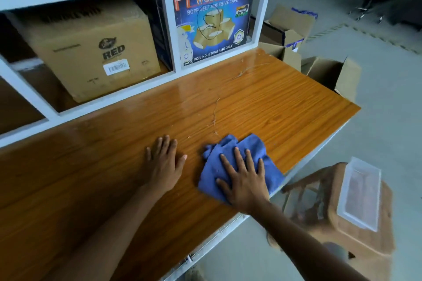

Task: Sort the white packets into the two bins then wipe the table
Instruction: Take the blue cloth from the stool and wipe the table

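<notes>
The right hand is lying flat on the blue cloth with its fingers spread wide, pressing it down on the table. It is not gripping the cloth. I think the flat press is helping the cloth rub more wood at once. The cloth is sitting near the front edge of the table, toward the right end. The left hand is resting open on the bare wood just beside the cloth, holding nothing. It is probably steadying the person.

No white packets are showing on the table, so the sorting looks done. A clear bin is sitting on a wooden stool beside the table. It is blurry, so I cannot tell what is lying inside. Only one bin is showing. Thin pale marks are running across the wood ahead of the cloth. I cannot tell if they are scratches or dirt.
</notes>
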Demonstrator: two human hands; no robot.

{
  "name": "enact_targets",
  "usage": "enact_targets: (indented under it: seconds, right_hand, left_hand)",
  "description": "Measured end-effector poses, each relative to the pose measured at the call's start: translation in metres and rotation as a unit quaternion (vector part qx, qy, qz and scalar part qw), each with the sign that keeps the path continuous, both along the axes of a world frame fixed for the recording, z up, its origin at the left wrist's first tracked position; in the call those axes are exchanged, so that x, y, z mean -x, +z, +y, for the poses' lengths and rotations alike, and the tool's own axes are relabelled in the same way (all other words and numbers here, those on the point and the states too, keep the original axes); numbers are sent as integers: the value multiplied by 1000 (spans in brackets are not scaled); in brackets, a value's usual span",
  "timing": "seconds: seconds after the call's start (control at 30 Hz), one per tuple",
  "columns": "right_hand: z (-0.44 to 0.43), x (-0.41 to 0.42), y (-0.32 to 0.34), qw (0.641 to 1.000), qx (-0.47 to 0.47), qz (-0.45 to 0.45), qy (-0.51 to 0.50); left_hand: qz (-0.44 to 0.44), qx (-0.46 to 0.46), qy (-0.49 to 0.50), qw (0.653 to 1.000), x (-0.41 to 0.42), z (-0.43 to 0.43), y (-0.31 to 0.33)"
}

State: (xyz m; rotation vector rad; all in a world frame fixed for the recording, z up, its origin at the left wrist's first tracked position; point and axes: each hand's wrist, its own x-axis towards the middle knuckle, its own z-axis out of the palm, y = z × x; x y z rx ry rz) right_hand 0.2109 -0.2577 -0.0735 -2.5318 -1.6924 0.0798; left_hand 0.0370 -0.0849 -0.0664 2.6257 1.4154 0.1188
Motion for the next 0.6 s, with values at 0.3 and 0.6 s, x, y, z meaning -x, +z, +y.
enact_targets:
  seconds: [0.3,0.6]
  right_hand:
    - [133,-30,13,973,38,44,-222]
    - [221,-97,7,999,35,1,-22]
  left_hand:
    - [24,33,-22,999,6,95,9]
    - [26,5,17,1000,4,182,2]
